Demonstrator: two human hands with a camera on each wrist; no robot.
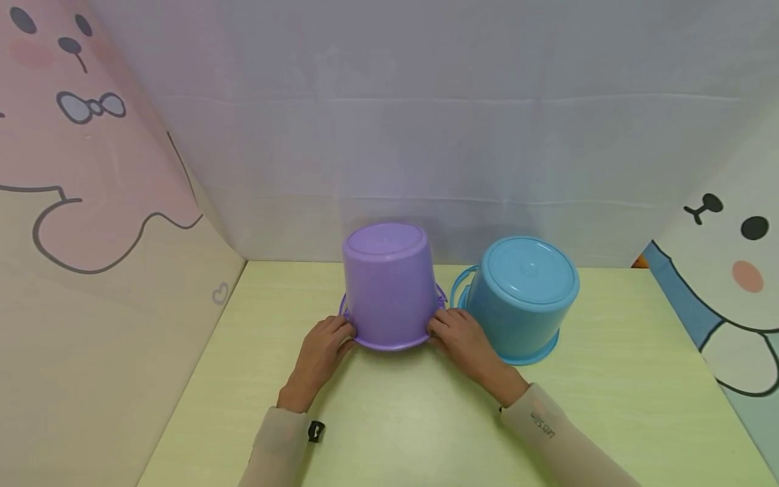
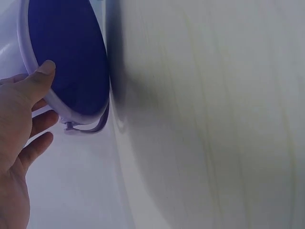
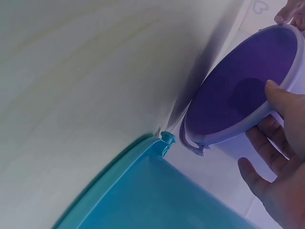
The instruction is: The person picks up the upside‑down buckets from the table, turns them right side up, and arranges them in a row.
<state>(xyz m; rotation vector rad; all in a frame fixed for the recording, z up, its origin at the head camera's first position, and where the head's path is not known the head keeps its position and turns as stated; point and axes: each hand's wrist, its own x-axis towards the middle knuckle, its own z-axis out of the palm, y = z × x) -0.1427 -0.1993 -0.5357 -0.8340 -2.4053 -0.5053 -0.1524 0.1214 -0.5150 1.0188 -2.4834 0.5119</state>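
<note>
A purple bucket [image 1: 389, 291] is upside down, its near rim raised off the table so that its dark inside [image 2: 69, 57] shows in both wrist views. My left hand [image 1: 322, 348] grips the rim at the bucket's left, thumb on the inner side and fingers outside. On the opposite side my right hand [image 1: 465, 341] pinches the rim the same way, its thumb [image 3: 279, 95] over the edge. The purple handle [image 3: 190, 143] hangs at the far side of the rim. Close by my right hand stands a blue bucket [image 1: 523, 304], also upside down.
The pale yellow table [image 1: 389, 419] runs back to a whitish cloth wall [image 1: 389, 149] just behind the buckets. Side panels with cartoon animals [image 1: 97, 135] border it left and right. The blue bucket's handle [image 1: 460, 281] sticks out toward the purple one.
</note>
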